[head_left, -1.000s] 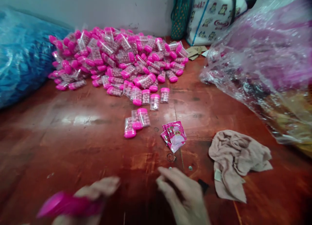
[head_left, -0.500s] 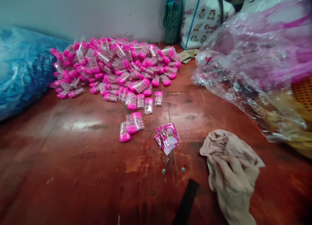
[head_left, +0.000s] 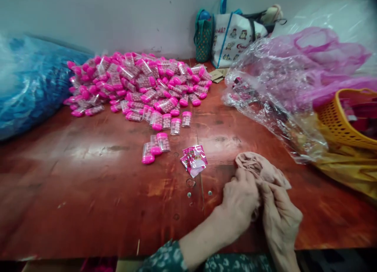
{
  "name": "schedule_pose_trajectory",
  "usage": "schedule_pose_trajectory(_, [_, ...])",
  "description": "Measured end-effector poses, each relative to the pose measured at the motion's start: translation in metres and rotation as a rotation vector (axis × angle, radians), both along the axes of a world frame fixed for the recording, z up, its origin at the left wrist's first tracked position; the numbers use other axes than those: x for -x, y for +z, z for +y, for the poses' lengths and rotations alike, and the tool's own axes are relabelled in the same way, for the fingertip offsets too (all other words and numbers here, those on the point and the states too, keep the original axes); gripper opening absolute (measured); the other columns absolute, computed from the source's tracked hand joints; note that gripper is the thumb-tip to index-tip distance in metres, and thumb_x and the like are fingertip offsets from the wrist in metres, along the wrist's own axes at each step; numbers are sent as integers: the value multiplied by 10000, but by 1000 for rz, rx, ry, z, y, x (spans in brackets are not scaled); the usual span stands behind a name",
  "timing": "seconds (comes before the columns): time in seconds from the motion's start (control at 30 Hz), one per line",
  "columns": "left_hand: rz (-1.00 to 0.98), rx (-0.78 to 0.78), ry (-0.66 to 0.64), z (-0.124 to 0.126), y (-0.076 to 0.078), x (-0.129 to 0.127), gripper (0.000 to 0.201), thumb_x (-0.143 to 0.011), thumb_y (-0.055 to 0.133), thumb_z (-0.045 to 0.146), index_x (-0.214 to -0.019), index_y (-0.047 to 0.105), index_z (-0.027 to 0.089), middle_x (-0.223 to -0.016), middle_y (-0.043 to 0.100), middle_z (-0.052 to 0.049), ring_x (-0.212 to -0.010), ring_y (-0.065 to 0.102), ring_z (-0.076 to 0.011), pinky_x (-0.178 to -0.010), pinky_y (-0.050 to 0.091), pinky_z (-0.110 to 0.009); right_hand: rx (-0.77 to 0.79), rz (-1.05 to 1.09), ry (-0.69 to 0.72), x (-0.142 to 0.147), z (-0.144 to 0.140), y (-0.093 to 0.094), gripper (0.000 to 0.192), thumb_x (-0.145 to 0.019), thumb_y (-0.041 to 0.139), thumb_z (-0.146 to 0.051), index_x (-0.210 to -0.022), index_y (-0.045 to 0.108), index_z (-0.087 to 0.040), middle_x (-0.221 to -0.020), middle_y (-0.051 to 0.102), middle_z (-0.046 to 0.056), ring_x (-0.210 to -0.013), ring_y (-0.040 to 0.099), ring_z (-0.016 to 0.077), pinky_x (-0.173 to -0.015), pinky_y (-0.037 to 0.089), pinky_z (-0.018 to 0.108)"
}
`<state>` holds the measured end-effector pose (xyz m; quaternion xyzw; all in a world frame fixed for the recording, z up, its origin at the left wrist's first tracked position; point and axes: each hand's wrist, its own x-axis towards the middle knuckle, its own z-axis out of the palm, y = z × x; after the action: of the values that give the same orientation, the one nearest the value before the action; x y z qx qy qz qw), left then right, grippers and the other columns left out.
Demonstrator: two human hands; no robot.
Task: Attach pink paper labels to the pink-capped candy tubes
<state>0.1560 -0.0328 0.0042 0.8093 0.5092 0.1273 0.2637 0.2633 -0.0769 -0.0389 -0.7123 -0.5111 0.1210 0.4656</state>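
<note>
Toward the front edge of the tabletop (head_left: 103,201), right of its middle, lies the crumpled beige cloth (head_left: 273,174). Both of your hands are on its near side. Your left hand (head_left: 241,199) is curled nearly closed on the near left part of the fabric. Your right hand (head_left: 281,215), just beside it, pinches the near edge between thumb and fingers; some fingertips are hidden. Neither palm is spread.

Handling: expect the cloth to be light, soft and limp, with no stiffness of its own. It should not be fragile, and its matt weave should give a secure, non-slip grip. Take hold at an edge or corner, using thumb and forefinger; a grip on the bunched middle would probably gather several layers at once.

Surroundings: left of the cloth, well short of the front edge, lie the pink sachets (head_left: 196,161). Farther left are three pink-capped containers (head_left: 156,147). Toward the back edge lies the large pile of containers (head_left: 138,81).
</note>
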Motion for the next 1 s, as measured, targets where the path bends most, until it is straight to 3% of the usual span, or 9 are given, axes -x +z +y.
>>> schedule_pose_trajectory(0.17, [32,-52,-4,5,-24,-20,221,-818,359,73,-956,526,118,-856,616,-126,-609,608,-221,-503,461,-307,-38,-279,-38,-2,25,-6,350,-866,440,-397,-755,651,-140,-702,622,76,-680,560,189,-632,411,283])
schedule_pose_trajectory(0.27, [-4,-54,-6,7,-22,-9,202,-838,362,110,-936,539,121,-763,628,-92,-594,598,-207,-517,452,-293,-22,-475,-61,-3,40,-4,442,-889,368,-412,-643,620,-146,-638,599,77,-624,523,186,-585,369,288])
schedule_pose_trajectory(0.4, [-91,-71,-5,1,-11,21,185,-850,399,156,-890,578,180,-786,644,-47,-677,601,-185,-572,458,-267,63,-374,-141,-7,40,14,449,-864,425,-455,-612,627,-143,-540,580,62,-461,462,147,-485,332,277])
schedule_pose_trajectory(0.5, [-139,-189,216,-4,-6,66,228,-861,376,135,-909,597,160,-863,643,-80,-796,584,-189,-727,460,-303,-38,-498,-151,8,36,37,343,-826,512,-424,-888,674,-128,-852,651,153,-816,576,285,-696,393,370])
schedule_pose_trajectory(0.53, [-133,-279,344,-4,-6,81,213,-855,409,158,-953,598,166,-896,642,-82,-844,572,-205,-773,451,-334,-27,-535,-146,18,38,43,354,-831,515,-399,-1043,633,-141,-1073,594,178,-1012,510,331,-808,356,421])
schedule_pose_trajectory(0.6, [-34,-387,484,0,-10,108,248,-830,475,194,-1052,584,167,-1069,603,-113,-1017,507,-261,-876,406,-414,-77,-521,-63,45,45,48,364,-831,525,-378,-1115,594,-161,-1110,563,158,-1062,468,323,-877,309,452])
schedule_pose_trajectory(0.73, [185,-385,470,10,-30,130,419,-811,509,237,-1221,498,153,-1340,408,-178,-1262,277,-357,-965,297,-535,131,-340,331,100,68,27,236,-863,474,-334,-943,651,-200,-829,595,70,-801,502,219,-695,356,335])
schedule_pose_trajectory(0.87, [229,-357,453,11,-45,129,440,-825,483,247,-1253,475,146,-1349,402,-187,-1286,234,-376,-969,279,-562,162,-322,313,123,77,3,186,-845,513,-290,-871,670,-193,-790,580,68,-793,472,224,-692,313,335])
schedule_pose_trajectory(1.0, [205,-378,430,7,-43,126,455,-842,457,273,-1268,451,112,-1362,401,-175,-1300,217,-355,-986,280,-541,146,-279,336,121,73,1,175,-843,520,-251,-887,687,-221,-753,560,49,-768,459,209,-683,305,321])
